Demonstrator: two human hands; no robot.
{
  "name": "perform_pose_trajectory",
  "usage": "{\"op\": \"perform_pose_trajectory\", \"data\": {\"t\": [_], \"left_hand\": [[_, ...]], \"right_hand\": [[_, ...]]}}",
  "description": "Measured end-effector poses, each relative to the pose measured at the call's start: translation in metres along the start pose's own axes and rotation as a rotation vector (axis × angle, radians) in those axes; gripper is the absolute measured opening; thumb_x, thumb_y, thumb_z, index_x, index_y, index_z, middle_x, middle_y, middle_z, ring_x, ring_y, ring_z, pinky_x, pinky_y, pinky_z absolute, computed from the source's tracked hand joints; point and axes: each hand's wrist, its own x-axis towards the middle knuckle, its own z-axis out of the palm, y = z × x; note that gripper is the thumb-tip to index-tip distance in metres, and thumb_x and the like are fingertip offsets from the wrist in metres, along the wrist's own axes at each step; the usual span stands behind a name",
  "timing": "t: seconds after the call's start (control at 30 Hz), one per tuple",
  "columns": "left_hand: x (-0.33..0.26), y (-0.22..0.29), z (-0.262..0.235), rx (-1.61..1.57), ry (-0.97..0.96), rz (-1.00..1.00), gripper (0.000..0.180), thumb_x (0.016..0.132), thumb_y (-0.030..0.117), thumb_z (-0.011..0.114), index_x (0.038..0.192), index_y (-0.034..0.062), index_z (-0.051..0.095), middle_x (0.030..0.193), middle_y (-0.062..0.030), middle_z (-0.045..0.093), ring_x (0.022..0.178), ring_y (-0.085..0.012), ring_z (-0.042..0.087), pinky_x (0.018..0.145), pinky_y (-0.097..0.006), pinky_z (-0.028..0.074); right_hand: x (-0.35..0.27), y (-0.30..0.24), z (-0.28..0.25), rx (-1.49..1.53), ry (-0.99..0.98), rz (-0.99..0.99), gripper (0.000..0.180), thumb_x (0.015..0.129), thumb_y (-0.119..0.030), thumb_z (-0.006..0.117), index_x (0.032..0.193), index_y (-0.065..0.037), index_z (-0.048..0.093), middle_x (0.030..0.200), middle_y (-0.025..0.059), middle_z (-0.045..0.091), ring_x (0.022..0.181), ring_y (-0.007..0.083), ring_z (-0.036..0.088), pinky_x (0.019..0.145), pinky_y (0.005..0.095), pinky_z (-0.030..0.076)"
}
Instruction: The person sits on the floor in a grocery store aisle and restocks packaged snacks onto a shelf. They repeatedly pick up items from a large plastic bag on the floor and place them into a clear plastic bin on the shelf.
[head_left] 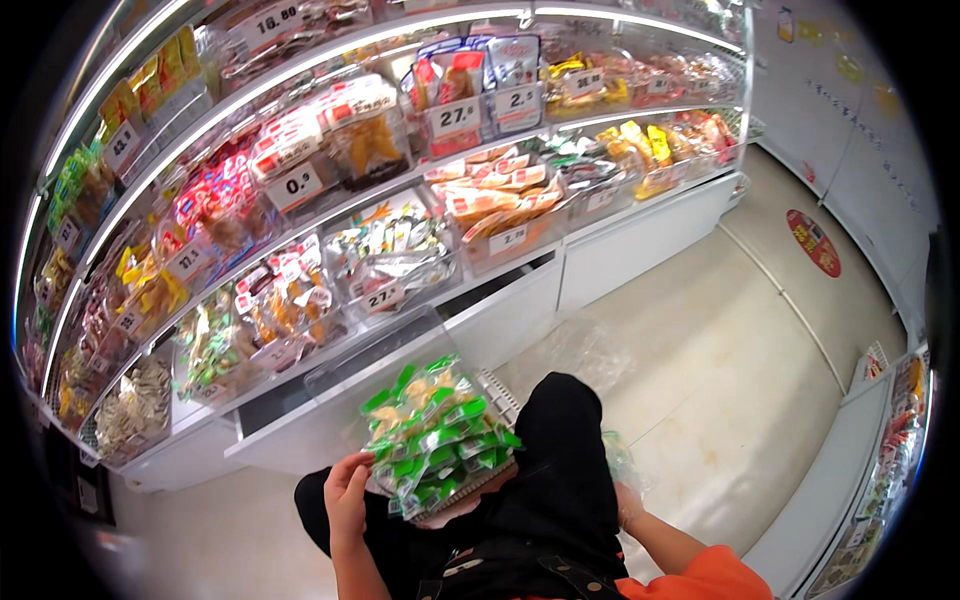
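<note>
A heap of small clear-and-green snack packets (440, 440) sits between my knees in a shallow container whose edge shows below them. My left hand (347, 490) is at the heap's left edge, fingers curled and pressed together; what they pinch there is too small to make out. Beyond my right knee, my right hand (628, 505) is closed at the lower end of a crinkled clear plastic bag (620, 460) with some green on it. My leg and the bag hide part of its fingers.
Curved display shelves (330, 225) of bagged snacks in clear bins with price tags rise ahead and left. White drawers (640, 240) run beneath, one partly open (270, 405). Clear plastic wrap (575, 355) lies on the floor. A low display case (850, 480) stands at right.
</note>
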Motion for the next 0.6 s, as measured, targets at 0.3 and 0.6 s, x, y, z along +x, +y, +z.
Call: {"op": "perform_pose_trajectory", "data": {"t": [0.3,0.6], "left_hand": [[0.012,-0.010,0.016,-0.012,-0.064,0.027,0.017,0.086,0.009,0.049,0.099,0.0008,0.057,0.096,-0.0074,0.060,0.089,-0.0128,0.056,0.079,-0.025,0.042],[0.010,-0.003,0.006,0.002,-0.014,0.033,0.018,0.086,0.008,0.049,0.101,0.0005,0.056,0.095,-0.0066,0.061,0.088,-0.0127,0.056,0.077,-0.024,0.043]], "right_hand": [[0.124,0.142,0.199,0.654,0.544,0.568,0.040,0.082,-0.034,0.046,0.106,-0.004,0.052,0.100,0.0194,0.054,0.096,0.0324,0.052,0.080,0.0414,0.041],[0.096,0.099,0.188,0.119,0.325,0.376,0.040,0.084,-0.034,0.043,0.110,-0.005,0.052,0.107,0.0148,0.055,0.097,0.0281,0.053,0.082,0.0400,0.042]]}}
